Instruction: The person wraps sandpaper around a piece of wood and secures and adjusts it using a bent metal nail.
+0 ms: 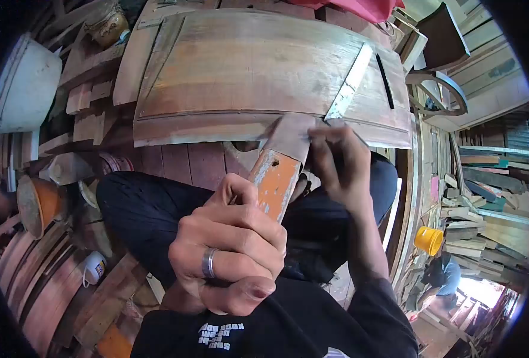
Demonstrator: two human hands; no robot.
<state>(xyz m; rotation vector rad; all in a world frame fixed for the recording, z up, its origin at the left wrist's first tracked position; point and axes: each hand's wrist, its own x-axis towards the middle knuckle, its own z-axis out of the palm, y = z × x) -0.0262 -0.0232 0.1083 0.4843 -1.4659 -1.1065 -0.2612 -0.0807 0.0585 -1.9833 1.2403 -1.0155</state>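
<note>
My left hand (228, 244), with a ring on one finger, is closed around an orange-painted bar (274, 179). Its paint is chipped, and a dark hole shows near the upper end. A brown, sheet-like piece (292, 134) covers that end and overlaps the near edge of a wooden panel (246, 59). Beside the brown piece is my right hand (345, 164), its fingers bent and smeared by motion; whether they hold anything does not show. Just beyond them, a pale flat strip (351, 80) lies slanted on the panel, next to a thin dark slot or stick (385, 80).
On the left stand a white bucket (28, 86), an orange bowl (37, 206) and a small white tub (94, 267) among planks. Stacked wood (491, 197) and a yellow bucket (428, 240) are at the right. Another person (443, 277) is farther back there.
</note>
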